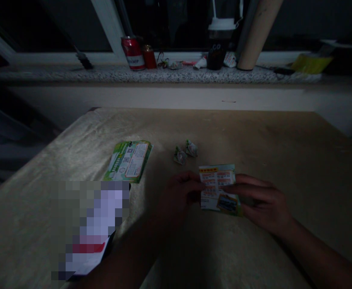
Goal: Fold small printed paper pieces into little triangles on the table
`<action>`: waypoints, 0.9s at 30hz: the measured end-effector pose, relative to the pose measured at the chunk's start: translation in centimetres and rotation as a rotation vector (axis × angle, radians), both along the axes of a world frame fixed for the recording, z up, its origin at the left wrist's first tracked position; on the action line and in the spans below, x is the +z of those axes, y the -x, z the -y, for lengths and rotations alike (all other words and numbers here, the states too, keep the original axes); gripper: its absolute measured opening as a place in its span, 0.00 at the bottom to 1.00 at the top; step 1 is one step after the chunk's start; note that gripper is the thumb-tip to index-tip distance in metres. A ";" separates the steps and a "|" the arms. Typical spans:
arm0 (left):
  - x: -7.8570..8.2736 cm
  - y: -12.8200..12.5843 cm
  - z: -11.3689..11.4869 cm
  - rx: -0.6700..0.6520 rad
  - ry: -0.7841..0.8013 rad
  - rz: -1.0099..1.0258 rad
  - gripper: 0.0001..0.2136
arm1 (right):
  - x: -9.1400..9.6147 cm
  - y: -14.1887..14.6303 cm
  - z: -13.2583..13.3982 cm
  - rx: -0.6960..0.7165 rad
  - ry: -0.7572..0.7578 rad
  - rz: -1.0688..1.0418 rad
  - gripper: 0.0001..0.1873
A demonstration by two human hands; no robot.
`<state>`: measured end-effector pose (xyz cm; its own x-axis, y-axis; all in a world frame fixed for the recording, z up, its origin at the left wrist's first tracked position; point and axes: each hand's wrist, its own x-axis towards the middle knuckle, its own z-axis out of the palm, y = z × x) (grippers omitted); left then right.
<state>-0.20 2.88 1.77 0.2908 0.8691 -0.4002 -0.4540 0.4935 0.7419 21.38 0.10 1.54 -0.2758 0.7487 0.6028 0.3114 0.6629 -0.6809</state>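
Observation:
Between both hands is a printed leaflet [216,192], folded to a small size, with orange and red text and a dark picture at its lower right. My left hand [180,190] pinches its left edge, thumb on the front. On the right edge, my right hand [263,200] grips it with fingers behind and on the front. Beyond the left hand lie two small crumpled green and white folded pieces [180,155], close together. A green stack of leaflets [129,160] with printed codes rests on the table to the left.
A lit phone [100,224], partly pixelated, lies on the cloth-covered table [82,148] at the left. On the stone windowsill [103,74] stand a red can [133,54], a red lighter-like item [149,57], a lidded dark cup [218,46], a cardboard tube [258,36] and a yellow object [311,63].

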 end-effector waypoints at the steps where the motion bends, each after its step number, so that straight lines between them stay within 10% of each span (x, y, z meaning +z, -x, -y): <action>1: -0.1 0.0 0.0 -0.017 0.002 -0.007 0.07 | 0.1 0.1 0.0 0.005 -0.009 -0.013 0.19; 14: 0.1 0.6 1.3 0.025 -0.869 -0.405 0.07 | 0.7 0.0 0.3 -0.199 0.108 -0.211 0.11; 27: -0.2 -0.4 2.1 0.094 -0.814 -0.381 0.04 | 0.7 1.1 1.3 -0.293 0.184 -0.263 0.07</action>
